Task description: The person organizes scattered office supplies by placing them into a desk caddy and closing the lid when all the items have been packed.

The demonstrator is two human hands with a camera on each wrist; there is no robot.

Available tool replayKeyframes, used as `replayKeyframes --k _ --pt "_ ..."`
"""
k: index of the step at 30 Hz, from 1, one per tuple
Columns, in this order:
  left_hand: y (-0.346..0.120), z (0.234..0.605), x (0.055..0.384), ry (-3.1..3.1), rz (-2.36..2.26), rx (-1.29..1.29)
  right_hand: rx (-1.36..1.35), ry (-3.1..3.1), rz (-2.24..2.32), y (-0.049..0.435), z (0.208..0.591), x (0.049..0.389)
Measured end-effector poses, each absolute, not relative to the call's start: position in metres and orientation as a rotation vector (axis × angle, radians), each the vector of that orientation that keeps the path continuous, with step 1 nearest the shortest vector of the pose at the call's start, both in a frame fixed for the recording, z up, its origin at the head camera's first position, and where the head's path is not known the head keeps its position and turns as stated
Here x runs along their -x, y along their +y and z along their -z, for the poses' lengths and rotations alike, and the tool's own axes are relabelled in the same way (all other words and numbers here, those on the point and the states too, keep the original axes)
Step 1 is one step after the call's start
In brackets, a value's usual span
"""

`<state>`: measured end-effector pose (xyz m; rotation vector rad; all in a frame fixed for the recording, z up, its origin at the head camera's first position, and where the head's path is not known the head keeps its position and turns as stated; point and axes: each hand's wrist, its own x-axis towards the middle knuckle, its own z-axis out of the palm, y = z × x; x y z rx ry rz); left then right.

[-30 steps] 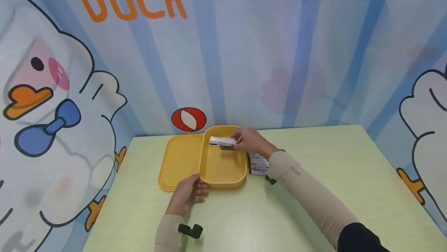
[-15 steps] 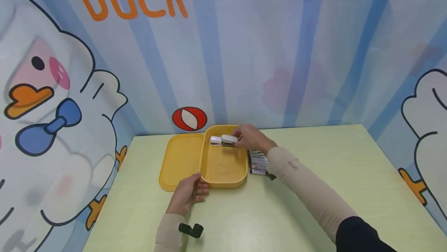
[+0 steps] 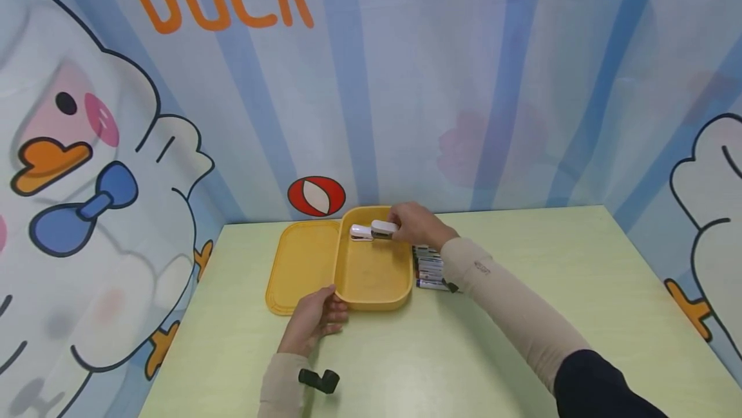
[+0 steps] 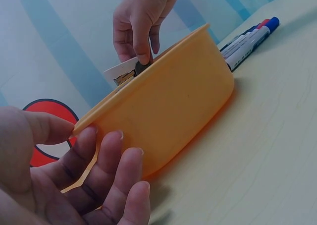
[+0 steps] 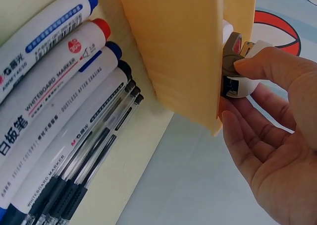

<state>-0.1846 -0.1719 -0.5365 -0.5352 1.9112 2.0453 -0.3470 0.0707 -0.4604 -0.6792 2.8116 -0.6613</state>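
Near the far end of a yellow plastic box (image 3: 371,279), my right hand (image 3: 418,223) pinches a white and grey stapler (image 3: 384,229) between thumb and fingers. Its white top and dark grey base show in the right wrist view. Just left of it inside the box lies another white stapler-like piece (image 3: 359,232), end to end with the held one. At the box's near left corner, my left hand (image 3: 313,316) grips the rim. In the left wrist view the thumb (image 4: 52,127) lies on the rim and the curled fingers are against the outer wall.
The yellow lid (image 3: 301,270) lies flat, left of the box. On the right, whiteboard markers (image 5: 54,71) and several clear pens (image 5: 94,150) lie in a row beside the box, partly behind my right forearm. A printed duck curtain (image 3: 406,83) stands behind the table.
My right hand has shifted the held stapler slightly back and to the right, so it overlaps the other white piece less. The left hand keeps its grip on the rim.
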Motion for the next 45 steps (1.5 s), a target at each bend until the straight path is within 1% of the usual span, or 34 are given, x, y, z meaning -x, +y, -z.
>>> replayKeyframes --k 13,20,26,34,40,45 --pt "-0.172 0.536 0.184 1.922 -2.033 0.530 0.734 2.807 0.587 0.071 0.458 0.354" --pt "-0.173 0.535 0.185 1.920 -2.034 0.537 0.708 2.816 0.536 0.067 0.459 0.358" --pt "-0.173 0.535 0.186 1.924 -2.024 0.547 0.706 2.848 0.432 0.062 0.464 0.359" --pt "-0.173 0.534 0.184 1.924 -2.032 0.542 0.781 2.901 0.311 0.059 0.473 0.361" --pt "-0.173 0.535 0.185 1.919 -2.039 0.549 0.800 2.949 0.140 0.056 0.478 0.363" --pt "-0.174 0.536 0.185 1.916 -2.038 0.550 0.876 3.014 -0.002 0.054 0.480 0.363"
